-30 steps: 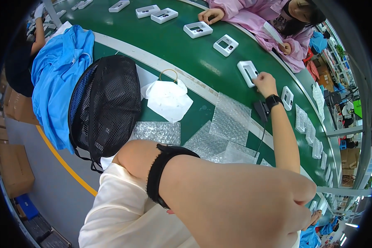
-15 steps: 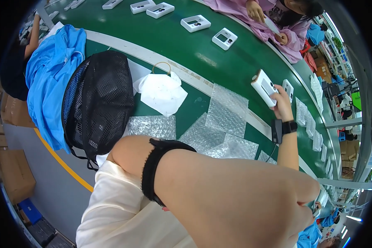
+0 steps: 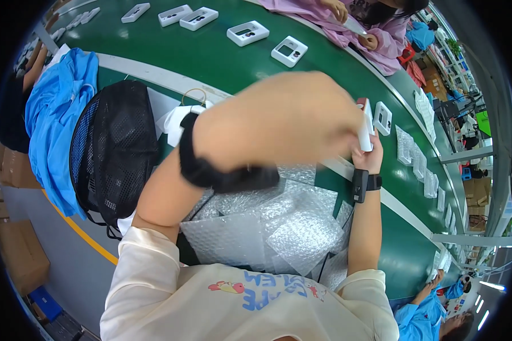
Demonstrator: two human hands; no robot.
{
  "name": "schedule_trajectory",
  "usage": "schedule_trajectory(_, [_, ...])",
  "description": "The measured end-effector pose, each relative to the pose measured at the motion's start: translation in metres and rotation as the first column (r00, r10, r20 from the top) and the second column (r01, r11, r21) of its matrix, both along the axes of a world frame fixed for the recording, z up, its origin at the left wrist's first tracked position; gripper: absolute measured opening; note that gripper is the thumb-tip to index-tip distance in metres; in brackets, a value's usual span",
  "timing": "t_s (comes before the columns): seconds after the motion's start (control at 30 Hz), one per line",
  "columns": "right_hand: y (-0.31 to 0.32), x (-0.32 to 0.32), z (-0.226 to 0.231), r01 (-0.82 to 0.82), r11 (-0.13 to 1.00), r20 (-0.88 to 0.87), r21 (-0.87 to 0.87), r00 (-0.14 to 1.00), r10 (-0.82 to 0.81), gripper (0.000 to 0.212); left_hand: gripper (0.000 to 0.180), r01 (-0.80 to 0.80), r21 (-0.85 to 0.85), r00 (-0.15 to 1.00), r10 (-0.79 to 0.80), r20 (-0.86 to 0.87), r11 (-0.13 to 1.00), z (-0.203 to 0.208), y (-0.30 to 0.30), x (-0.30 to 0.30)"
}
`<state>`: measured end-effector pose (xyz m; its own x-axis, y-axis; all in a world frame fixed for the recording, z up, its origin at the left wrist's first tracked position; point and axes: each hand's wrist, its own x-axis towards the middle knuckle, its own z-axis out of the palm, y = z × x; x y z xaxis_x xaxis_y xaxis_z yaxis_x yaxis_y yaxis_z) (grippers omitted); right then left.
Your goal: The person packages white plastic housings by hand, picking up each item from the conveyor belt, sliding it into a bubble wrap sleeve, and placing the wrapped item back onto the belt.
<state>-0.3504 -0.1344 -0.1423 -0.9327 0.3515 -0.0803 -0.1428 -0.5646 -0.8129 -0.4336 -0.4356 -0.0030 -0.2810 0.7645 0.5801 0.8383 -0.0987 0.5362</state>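
Note:
My right hand [image 3: 371, 158] grips a white box with a brown end [image 3: 366, 126], held edge-on above the green surface. My left hand [image 3: 307, 116], blurred by motion, reaches across from the left, wearing a black wristband [image 3: 210, 170]. Its fingertips come up to the box's near side; most of its fingers are hidden behind the back of the hand. A dark device with a strap [image 3: 363, 184] sits on my right wrist. Just beyond the held box lies another white box with a window cut-out [image 3: 383, 118]. Below my left arm several bubble-wrap sheets [image 3: 304, 233] overlap.
Several white boxes [image 3: 248, 33] lie along the green surface [image 3: 301, 28]. A black mesh bag [image 3: 133, 148] and a blue garment [image 3: 60, 131] are at left. Clear packs [image 3: 420, 162] lie at right. A person in pink [image 3: 375, 48] works opposite; another in blue [image 3: 421, 321] is lower right.
My left hand has swung up from the lower right to the held box. My right hand has drawn the box slightly nearer and turned it edge-on. The whole view has shifted a little.

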Motion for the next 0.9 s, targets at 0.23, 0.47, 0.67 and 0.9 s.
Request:
schedule_trajectory(0.23, [-0.016,-0.005,0.002,0.072,0.997,0.038,-0.02,0.997,-0.071,0.039,0.03,-0.248,-0.639,0.947,0.32,-0.002,0.728,-0.099,0.005,-0.073])
schedule_trajectory(0.47, [-0.028,-0.007,0.01,0.121,0.993,0.064,0.01,0.991,-0.121,0.038,0.026,-0.105,-0.701,0.985,0.173,0.027,0.705,-0.114,0.019,-0.08])
schedule_trajectory(0.67, [-0.023,-0.006,0.005,0.056,0.998,0.084,0.012,0.995,-0.057,0.036,0.016,-0.247,-0.387,0.94,0.317,0.127,0.888,-0.079,0.023,-0.066])
schedule_trajectory(0.9, [-0.02,-0.004,0.002,0.02,0.999,0.041,0.028,0.999,-0.021,0.033,0.004,-0.392,-0.145,0.909,0.357,-0.216,0.909,-0.052,0.033,-0.017])
